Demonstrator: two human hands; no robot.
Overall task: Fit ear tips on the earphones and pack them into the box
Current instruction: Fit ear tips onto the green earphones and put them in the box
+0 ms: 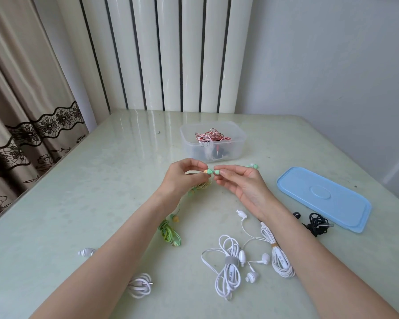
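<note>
My left hand (182,178) pinches a small green and yellow earbud (207,172) above the table's middle. Its yellowish cable (202,186) hangs coiled under that hand. My right hand (240,183) pinches a green ear tip (217,172) just right of the earbud, a small gap between them. Behind the hands stands a clear plastic box (213,140) holding red-and-white and dark earphones. One more green ear tip (253,166) lies on the table behind my right hand.
A blue lid (323,196) lies flat at the right, black earphones (316,223) at its near edge. White earphone bundles (230,265) (279,256) lie in front, a green set (169,233) under my left forearm, another white coil (139,285) and earbud (86,252) at the left.
</note>
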